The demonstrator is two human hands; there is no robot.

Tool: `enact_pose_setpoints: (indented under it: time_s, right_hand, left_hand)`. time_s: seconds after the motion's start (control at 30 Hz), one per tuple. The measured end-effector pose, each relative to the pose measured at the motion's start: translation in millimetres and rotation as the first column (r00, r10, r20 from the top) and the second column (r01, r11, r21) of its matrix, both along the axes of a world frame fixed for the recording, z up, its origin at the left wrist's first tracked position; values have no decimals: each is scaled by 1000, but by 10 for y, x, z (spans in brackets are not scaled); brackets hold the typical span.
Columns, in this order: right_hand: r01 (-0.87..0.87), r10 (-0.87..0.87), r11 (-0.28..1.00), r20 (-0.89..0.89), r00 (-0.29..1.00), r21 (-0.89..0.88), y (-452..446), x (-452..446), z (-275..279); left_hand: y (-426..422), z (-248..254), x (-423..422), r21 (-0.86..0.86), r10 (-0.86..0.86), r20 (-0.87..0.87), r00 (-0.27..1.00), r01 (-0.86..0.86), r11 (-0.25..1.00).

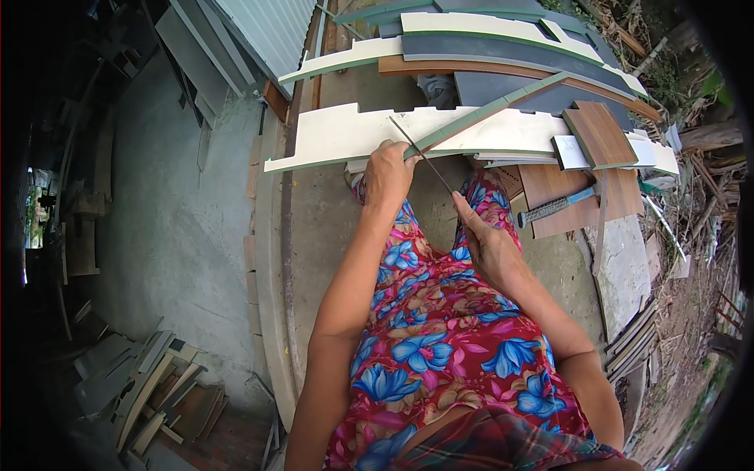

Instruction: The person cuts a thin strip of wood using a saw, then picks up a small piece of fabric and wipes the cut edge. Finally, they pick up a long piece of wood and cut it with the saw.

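Left hand (389,174) grips green strip (491,114); right hand (491,245) holds thin dark blade (436,173) across it; hammer (547,210) on brown board (624,196).

A makeshift open-air woodworking spot stood at the edge of a building.
Long boards, among them a notched white board (330,137), spread across the work area, and a hammer (550,210) lay on a wood-grain panel (546,177), which marked it as a place for manual work. A pile of offcuts (149,396) filled one corner beside a bare concrete floor (208,235), while a ribbed wall sheet (271,27) rose at the far end of that floor. Along the opposite side, littered earth (667,385) and green leaves (716,85) showed that the spot opened onto rough ground outdoors.
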State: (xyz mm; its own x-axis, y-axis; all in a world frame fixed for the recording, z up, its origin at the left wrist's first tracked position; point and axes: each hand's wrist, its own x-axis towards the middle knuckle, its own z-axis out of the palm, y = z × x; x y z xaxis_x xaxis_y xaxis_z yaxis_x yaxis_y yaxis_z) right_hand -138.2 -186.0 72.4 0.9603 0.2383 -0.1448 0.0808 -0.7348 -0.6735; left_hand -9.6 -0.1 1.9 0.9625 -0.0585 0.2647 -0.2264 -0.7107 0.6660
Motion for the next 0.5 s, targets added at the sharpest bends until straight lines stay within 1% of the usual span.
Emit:
enact_pose_setpoints:
  time_s: [0.07, 0.13, 0.2, 0.27, 0.37, 0.4, 0.47, 0.5]
  right_hand:
    - [-42, 40, 999, 123, 992, 11, 45, 153, -215]
    - [-57, 60, 998, 149, 987, -18, 141, 401, -273]
    - [-54, 61, 995, 84, 995, -87, 306, 712, -265]
    - [-44, 52, 996, 98, 994, -81, 404, 844, -283]
    - [-24, 37, 997, 161, 986, -77, 374, 778, -409]
    - [-21, 36, 997, 189, 981, -80, 324, 707, -443]
    - [-42, 50, 997, 133, 990, -63, 174, 432, -336]
    - [-49, 54, 997, 105, 993, -54, 101, 279, -277]
  left_hand:
    - [2, 18, 4, 1, -14, -11, 1000, 14, 1000]
    - [2, 13, 4, 6, -18, -15, 1000, 18, 1000]
    - [3, 8, 22, 8, -21, -16, 1000, 22, 1000]
    - [9, -10, 32, 10, -22, -24, 999, 22, 1000]
    - [-10, 40, -10, -9, -13, -40, 999, 13, 1000]
    - [-31, 17, -13, -18, -24, -20, 999, 24, 1000]
    - [-72, -43, -43, -35, -41, 13, 999, 41, 999]
    - [-66, -39, -42, -35, -38, -5, 999, 37, 999]
